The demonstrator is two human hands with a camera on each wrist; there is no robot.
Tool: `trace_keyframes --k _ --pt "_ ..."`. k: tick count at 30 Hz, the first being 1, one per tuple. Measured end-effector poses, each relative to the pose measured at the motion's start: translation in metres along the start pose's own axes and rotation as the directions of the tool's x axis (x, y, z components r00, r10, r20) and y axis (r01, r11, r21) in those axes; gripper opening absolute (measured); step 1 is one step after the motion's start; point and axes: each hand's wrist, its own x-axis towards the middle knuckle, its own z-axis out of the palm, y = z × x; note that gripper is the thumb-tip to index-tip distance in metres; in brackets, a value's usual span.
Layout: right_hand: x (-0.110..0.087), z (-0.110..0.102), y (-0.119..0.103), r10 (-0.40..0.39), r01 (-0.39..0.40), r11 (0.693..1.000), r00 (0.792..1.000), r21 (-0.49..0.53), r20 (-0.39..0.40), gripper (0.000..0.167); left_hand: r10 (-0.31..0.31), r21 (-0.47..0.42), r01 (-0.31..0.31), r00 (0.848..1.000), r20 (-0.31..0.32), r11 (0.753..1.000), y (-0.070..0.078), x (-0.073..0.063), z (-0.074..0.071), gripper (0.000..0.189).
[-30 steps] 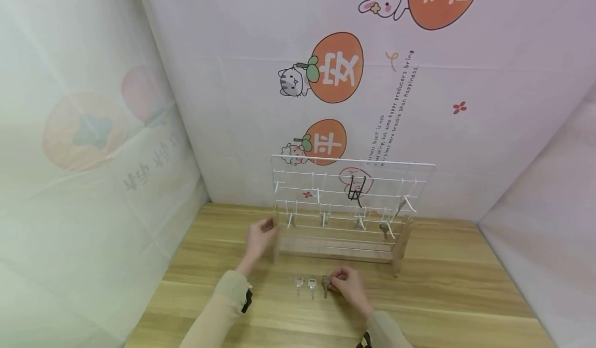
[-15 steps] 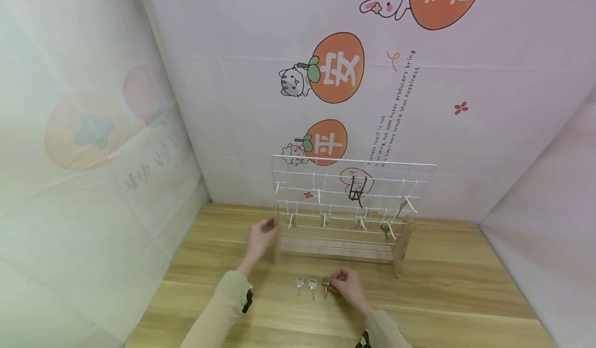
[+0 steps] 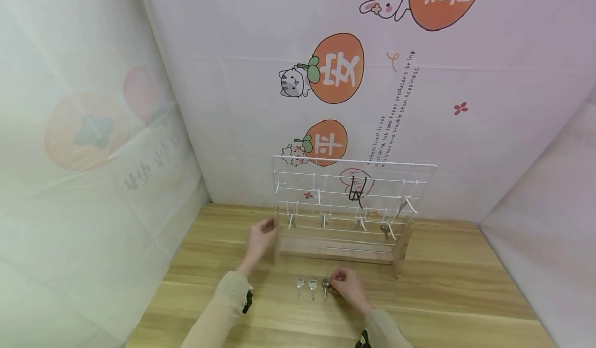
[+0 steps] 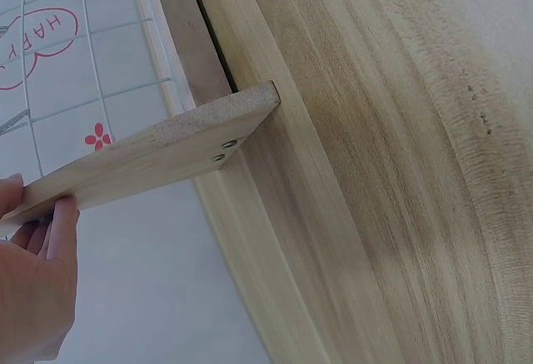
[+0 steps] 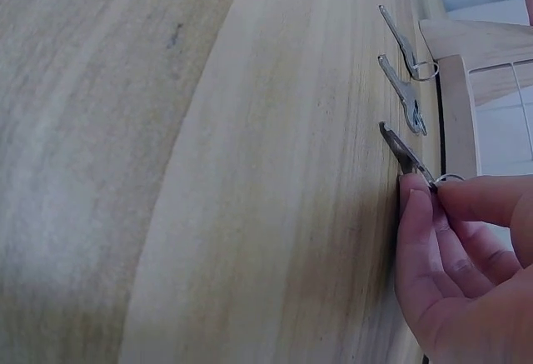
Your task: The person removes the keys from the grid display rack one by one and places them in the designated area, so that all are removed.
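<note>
Already, several keys (image 3: 385,229) hang on the wire rack (image 3: 354,161) beyond my right hand (image 3: 349,288), which pinches a ringed key (image 5: 405,152); two loose keys (image 3: 312,284) lie unhung just leftward. My left hand (image 3: 259,238) grips the wooden upright (image 4: 166,154).

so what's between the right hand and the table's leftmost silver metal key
In the head view, the middle silver key and the pinched silver key.
</note>
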Motion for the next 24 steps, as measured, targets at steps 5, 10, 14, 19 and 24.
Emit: trace_keyframes --k 5,10,14,19,24 --pt "-0.0007 -0.0007 -0.0003 -0.028 0.028 0.998 1.000 -0.048 0.002 0.006 0.018 0.000 -0.018 1.000 0.007 1.000 0.0002 -0.0007 0.0004 0.038" --pt "-0.0027 -0.0016 -0.0013 -0.046 0.046 0.996 0.999 -0.071 0.007 0.007 0.018 -0.006 -0.018 1.000 0.006 1.000 -0.0010 -0.0003 0.0009 0.037" --pt "-0.0041 -0.0023 -0.0023 -0.054 0.054 0.995 0.998 -0.087 0.013 0.008 -0.001 -0.021 0.001 1.000 0.009 1.000 -0.0010 -0.0002 0.0009 0.038" --pt "-0.0051 -0.0031 -0.0042 -0.060 0.062 0.991 0.998 -0.115 0.018 0.008 -0.017 -0.037 0.018 1.000 0.012 0.999 -0.0012 0.0004 0.0012 0.039" --pt "-0.0059 -0.0040 -0.0038 -0.093 0.095 0.989 0.995 -0.115 0.021 0.008 -0.015 -0.041 0.015 1.000 0.007 0.999 -0.0019 0.0004 0.0010 0.039"
